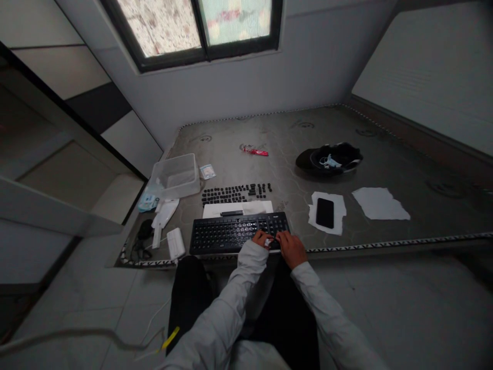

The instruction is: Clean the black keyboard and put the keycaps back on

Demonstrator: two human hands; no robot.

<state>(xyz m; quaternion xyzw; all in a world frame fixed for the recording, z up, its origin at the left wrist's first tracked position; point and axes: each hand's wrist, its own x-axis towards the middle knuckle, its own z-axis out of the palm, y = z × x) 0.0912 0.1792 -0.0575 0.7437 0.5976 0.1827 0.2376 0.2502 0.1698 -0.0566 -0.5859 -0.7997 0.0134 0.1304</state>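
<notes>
A black keyboard [219, 235] lies near the front edge of the grey mat, its keycaps off over most of the board. My left hand [262, 239] is closed at its lower right part, with a small white wad [268, 241] at the fingertips that looks like tissue or wipe. Against the keyboard's right end, my right hand [292, 248] has its fingers bent and pressed together close to the left fingertips; whatever they pinch is hidden. Loose black keycaps [223, 195] stand in rows behind the keyboard. Between them lies white paper [210, 210] with a dark slim tool [231, 213] on it.
To the left are a clear plastic box [176, 177], a small packet [208, 171], a white block with a cable [176, 243] and a dark mouse-like object [145, 229]. Rightward lie a phone [325, 213] on paper, a blank sheet [380, 203], a cap [329, 158] and a red item [256, 151].
</notes>
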